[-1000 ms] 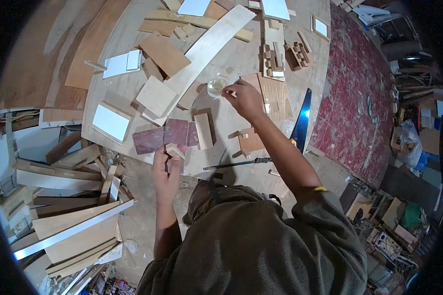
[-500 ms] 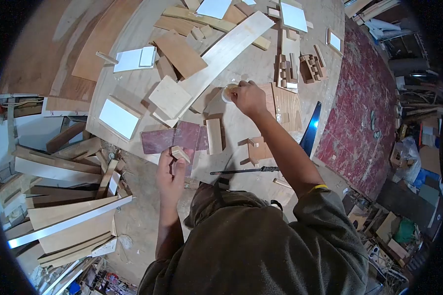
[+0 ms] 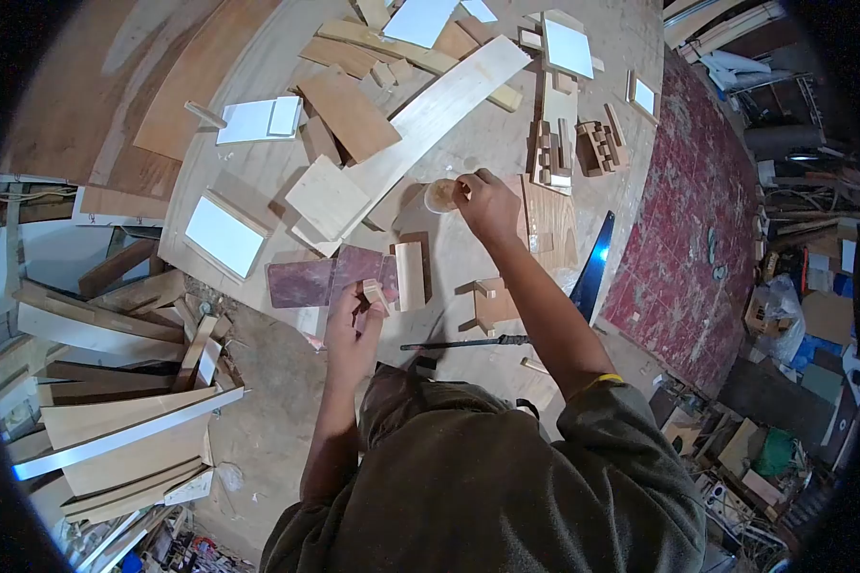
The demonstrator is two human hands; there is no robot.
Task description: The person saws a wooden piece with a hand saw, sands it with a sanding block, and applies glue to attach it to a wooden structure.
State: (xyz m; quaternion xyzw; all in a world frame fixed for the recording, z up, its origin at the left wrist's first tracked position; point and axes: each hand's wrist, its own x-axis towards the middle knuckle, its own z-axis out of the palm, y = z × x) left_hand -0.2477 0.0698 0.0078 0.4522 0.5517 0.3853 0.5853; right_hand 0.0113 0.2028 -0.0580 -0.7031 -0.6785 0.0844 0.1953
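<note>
My left hand (image 3: pixel 352 334) is closed, thumb and fingers pinching a small wooden block (image 3: pixel 374 290). It hovers over the dark reddish boards (image 3: pixel 301 284) near the table's front edge. Just right of it stands a pale wooden block (image 3: pixel 410 275). My right hand (image 3: pixel 492 207) is at a small round cup (image 3: pixel 440 196) with tan contents. Its fingers are pinched together by the cup's right rim; whatever sits between them is too small to make out. A thin dark tool (image 3: pixel 463 342) lies nearer my body, below a small wooden assembly (image 3: pixel 495 301).
A handsaw (image 3: pixel 597 263) lies right of my right forearm. Behind it are notched wooden pieces (image 3: pixel 597 148). A long pale board (image 3: pixel 440 115) crosses the table among several offcuts and white-faced panels (image 3: pixel 225 235). Scrap wood (image 3: pixel 115 382) is piled at the left.
My left hand has moved right and slightly away from me with the small wooden block. My right fingers have shifted from over the cup toward its right rim. The view has tilted slightly.
</note>
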